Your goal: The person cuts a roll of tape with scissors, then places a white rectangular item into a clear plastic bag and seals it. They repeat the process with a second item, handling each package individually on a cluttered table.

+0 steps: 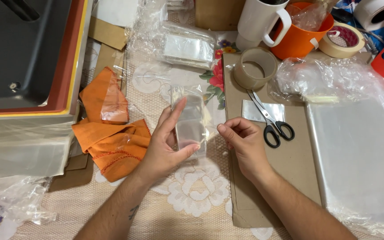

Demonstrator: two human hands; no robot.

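My left hand [165, 144] holds a small clear plastic bag [191, 124] upright between thumb and fingers, above the lace tablecloth. My right hand [243, 142] hovers just right of the bag, its fingers curled and pinched together near the bag's lower right edge; whether it grips the thin plastic I cannot tell. Black-handled scissors [270, 120] lie on the brown cardboard sheet [290, 164] to the right of that hand.
An orange cloth [107, 133] lies left. A roll of brown tape [255, 67], a white mug [259, 22], an orange cup [301, 38] and masking tape [343, 40] stand behind. Clear bags are stacked [361, 151] at right. A dark machine [23, 53] fills the upper left.
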